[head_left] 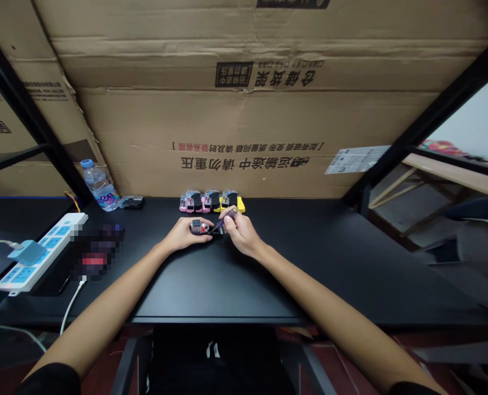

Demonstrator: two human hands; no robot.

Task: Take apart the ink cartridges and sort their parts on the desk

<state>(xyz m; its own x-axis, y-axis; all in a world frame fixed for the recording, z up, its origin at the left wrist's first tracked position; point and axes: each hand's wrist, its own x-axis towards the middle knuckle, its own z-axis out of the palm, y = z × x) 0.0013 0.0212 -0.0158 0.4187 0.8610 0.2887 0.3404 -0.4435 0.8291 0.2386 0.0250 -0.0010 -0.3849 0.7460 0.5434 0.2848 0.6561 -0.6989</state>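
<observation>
My left hand is closed around a small black-and-clear device with a red-orange spot on its right part. Its exact kind I cannot make out. In my right hand is what looks like a slim screwdriver with a dark purple, see-through handle. It slants down to the left, its thin end at the right side of the device; whether it touches is too small to tell. Just behind the hands stands a row of several small pink and black units and yellow and black units.
A water bottle and a dark, partly clear piece stand at the back left. Further left lie a white power strip with a blue plug and a phone-like thing, blurred out, with a white cable. Cardboard walls the back of the black table.
</observation>
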